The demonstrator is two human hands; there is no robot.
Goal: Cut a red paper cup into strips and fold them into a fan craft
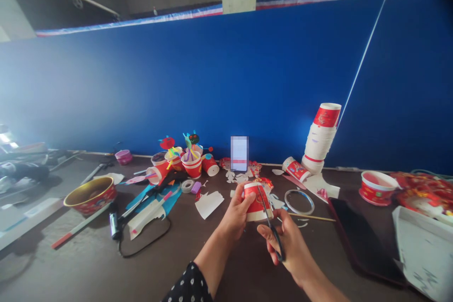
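Note:
Near the middle, my left hand (236, 211) grips a red paper cup (253, 204) by its left side, with the thumb on the front. My right hand (287, 241) is closed on the handles of dark scissors (272, 229). The scissor blades lie across the right part of the cup, pointing up and to the left. Behind the cup are white paper scraps (235, 177) and an upright phone (239, 153) with a blurred screen.
Decorated cups (192, 165) stand at the back left, near a gold-rimmed bowl (91, 193). To the right are a tall cup stack (319, 139), a tape ring (299, 202), a wooden stick (313, 217) and a dark tablet (366, 240). A blue partition (226, 80) rises behind.

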